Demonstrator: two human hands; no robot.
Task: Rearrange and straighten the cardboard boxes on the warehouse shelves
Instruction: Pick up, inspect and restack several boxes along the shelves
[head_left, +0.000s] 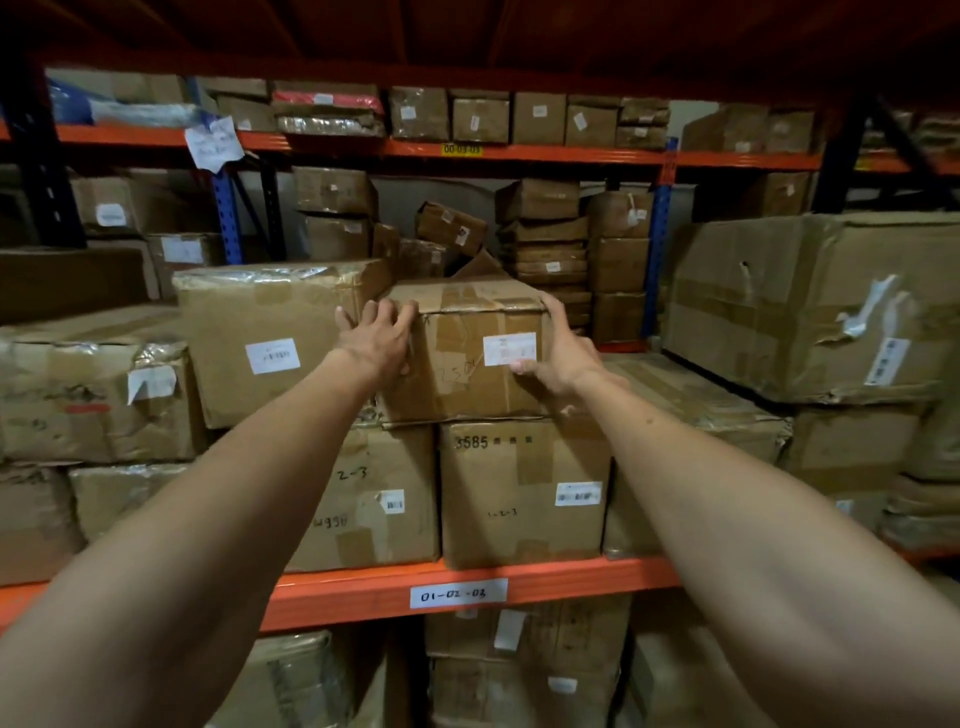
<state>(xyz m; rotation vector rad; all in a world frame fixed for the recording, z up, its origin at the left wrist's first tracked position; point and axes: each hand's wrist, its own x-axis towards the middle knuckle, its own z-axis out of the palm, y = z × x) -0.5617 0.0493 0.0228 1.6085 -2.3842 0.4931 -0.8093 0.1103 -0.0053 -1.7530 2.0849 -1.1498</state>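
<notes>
A taped cardboard box (462, 358) with a white label sits on top of the stack at the middle of the shelf. My left hand (376, 338) grips its upper left corner, fingers curled over the top edge. On the box's right side my right hand (553, 345) holds it, thumb pressed on the front near the label. A larger box (270, 338) stands directly to the left, touching it. Two boxes (519, 493) lie underneath.
An orange shelf beam (363, 592) marked 01-02-03 runs across below the stack. A big dented box (810, 306) stands at the right, flatter crushed boxes (88, 395) at the left. Behind, another rack holds several small boxes (545, 234). More boxes fill the shelf below.
</notes>
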